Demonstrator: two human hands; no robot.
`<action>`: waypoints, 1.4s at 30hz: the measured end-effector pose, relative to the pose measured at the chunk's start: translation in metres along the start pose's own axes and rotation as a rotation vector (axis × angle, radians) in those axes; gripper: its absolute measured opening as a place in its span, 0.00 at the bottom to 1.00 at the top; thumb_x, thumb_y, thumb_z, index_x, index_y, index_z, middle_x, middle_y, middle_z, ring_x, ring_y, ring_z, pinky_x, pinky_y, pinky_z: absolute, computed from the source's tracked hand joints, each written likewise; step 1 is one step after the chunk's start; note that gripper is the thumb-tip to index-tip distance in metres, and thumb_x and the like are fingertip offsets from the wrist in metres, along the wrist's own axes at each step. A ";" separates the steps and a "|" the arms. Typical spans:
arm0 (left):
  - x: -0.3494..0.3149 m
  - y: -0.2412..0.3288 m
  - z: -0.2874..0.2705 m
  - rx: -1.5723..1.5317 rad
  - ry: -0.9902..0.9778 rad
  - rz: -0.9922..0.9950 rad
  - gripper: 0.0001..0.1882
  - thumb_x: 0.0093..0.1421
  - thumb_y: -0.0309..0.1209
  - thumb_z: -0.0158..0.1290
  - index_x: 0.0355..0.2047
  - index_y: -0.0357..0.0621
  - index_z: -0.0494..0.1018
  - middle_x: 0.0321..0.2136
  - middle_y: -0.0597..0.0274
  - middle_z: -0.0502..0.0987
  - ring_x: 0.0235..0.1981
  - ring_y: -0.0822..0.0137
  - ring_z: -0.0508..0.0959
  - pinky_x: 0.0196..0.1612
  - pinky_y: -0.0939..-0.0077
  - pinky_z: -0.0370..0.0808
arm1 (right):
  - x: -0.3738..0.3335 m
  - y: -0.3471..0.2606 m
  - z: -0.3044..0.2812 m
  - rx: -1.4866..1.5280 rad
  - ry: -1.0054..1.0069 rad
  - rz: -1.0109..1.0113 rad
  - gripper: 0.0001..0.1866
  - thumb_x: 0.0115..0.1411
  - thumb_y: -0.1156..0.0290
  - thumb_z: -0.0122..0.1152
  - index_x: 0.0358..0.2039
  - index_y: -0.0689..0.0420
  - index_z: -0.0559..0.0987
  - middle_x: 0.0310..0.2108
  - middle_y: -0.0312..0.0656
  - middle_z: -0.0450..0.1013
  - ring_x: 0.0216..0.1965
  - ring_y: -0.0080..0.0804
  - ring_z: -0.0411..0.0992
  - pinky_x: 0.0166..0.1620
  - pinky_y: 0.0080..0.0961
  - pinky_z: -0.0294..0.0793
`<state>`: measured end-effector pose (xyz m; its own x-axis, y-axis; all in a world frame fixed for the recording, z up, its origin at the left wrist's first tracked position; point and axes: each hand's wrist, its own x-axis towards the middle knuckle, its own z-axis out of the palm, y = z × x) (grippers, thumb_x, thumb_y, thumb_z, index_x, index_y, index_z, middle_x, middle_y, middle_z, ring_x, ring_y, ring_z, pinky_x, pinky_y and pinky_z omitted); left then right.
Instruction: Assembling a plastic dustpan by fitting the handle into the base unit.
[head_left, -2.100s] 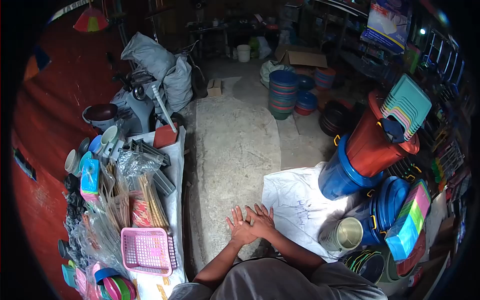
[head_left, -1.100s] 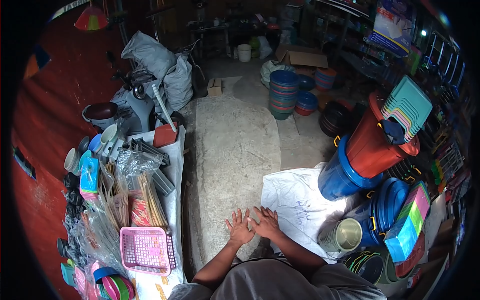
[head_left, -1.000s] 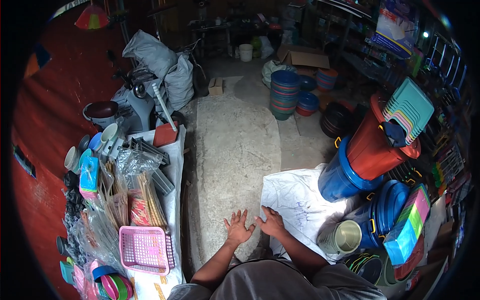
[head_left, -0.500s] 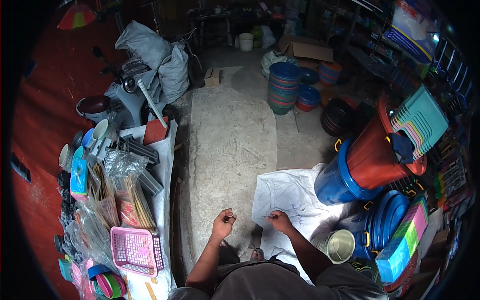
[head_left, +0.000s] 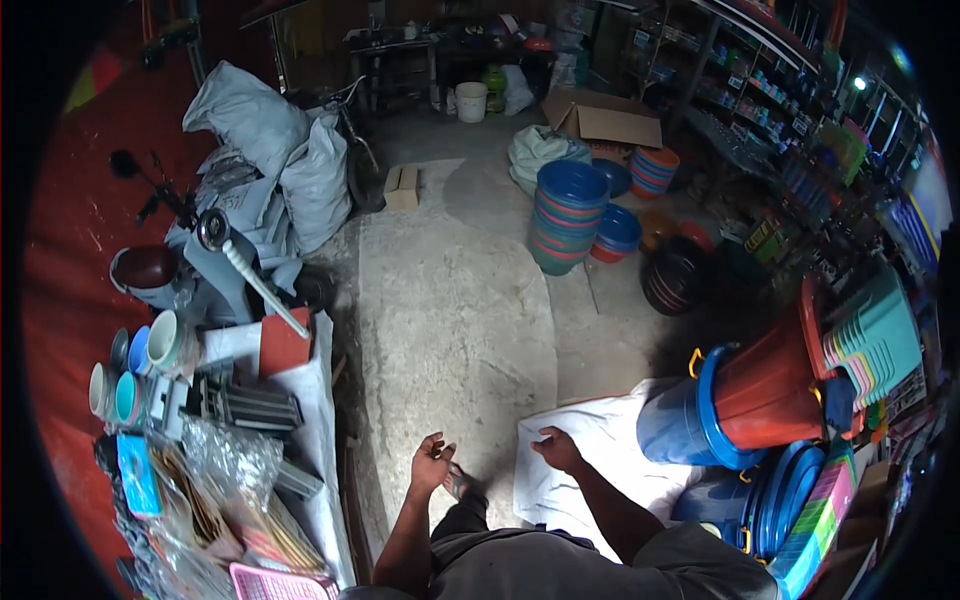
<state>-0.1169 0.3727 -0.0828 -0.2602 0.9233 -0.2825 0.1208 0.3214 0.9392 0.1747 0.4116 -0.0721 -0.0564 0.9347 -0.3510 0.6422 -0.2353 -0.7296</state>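
Observation:
My left hand (head_left: 432, 466) is raised in front of my body above the concrete floor (head_left: 455, 300). Its fingers are loosely bent and apart, and I see nothing in them. Across from it, my right hand (head_left: 557, 450) hovers over the white sheet (head_left: 590, 425) on the floor. The fingers there are half curled with a gap between them, and no held thing shows. Neither hand touches the goods around me. Below my left hand, one sandalled foot (head_left: 458, 484) is stepping forward.
At left a white-covered ledge (head_left: 322, 400) carries bowls, packed sticks and a pink basket (head_left: 285, 582). A scooter (head_left: 220, 270) and stuffed sacks (head_left: 318, 185) stand beyond. Right are a blue bin (head_left: 685, 415) and a red bin (head_left: 770, 385). Ahead are stacked basins (head_left: 568, 220) and a carton (head_left: 610, 120).
The view has shifted forward and tilted up, so side goods sit lower in the picture. My foot has come forward. Both hands' fingers have loosened somewhat.

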 end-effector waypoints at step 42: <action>1.106 0.444 0.063 -0.032 -0.374 0.198 0.15 0.57 0.33 0.55 0.42 0.37 0.73 0.29 0.60 0.78 0.33 0.75 0.74 0.40 0.79 0.70 | 1.042 -0.465 -0.216 0.136 0.218 -0.203 0.21 0.55 0.61 0.63 0.43 0.63 0.72 0.37 0.47 0.74 0.35 0.30 0.74 0.38 0.25 0.73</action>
<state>-0.2906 1.5496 0.0093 0.1315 0.9811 -0.1418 0.1024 0.1288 0.9864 -0.0174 1.5526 0.0282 0.0012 0.9977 -0.0671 0.5257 -0.0577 -0.8487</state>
